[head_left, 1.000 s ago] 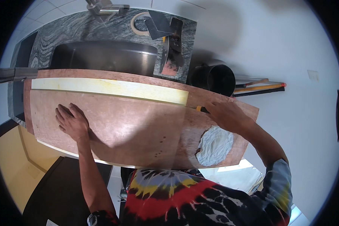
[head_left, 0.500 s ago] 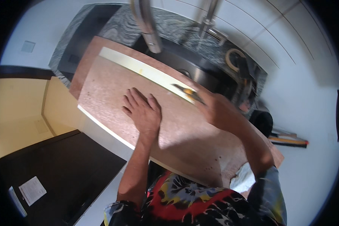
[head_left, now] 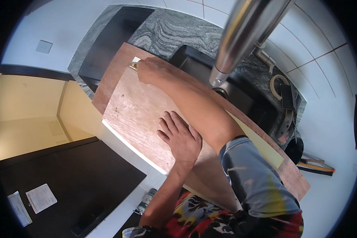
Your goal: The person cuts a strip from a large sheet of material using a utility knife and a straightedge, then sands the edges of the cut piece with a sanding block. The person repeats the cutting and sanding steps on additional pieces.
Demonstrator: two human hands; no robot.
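Observation:
My right hand is at the far-left end of a pale strip, closed on a yellow-and-black tool, apparently a utility knife, mostly hidden by the fingers. My right forearm covers much of the strip. My left hand lies open, fingers spread, on a reddish plywood panel below that arm. The panel rests on a slightly larger plywood board, which lies across a grey stone counter and partly over a dark sink.
A large steel tap rises over the sink. At the right are a tape roll, dark flat pieces, a black bucket and long-handled items. A dark door-like panel with papers stands at lower left.
My right hand has travelled left along the pale strip with the tool, from its right end to its far-left end. My left hand stays on the panel. The view has swung toward the left.

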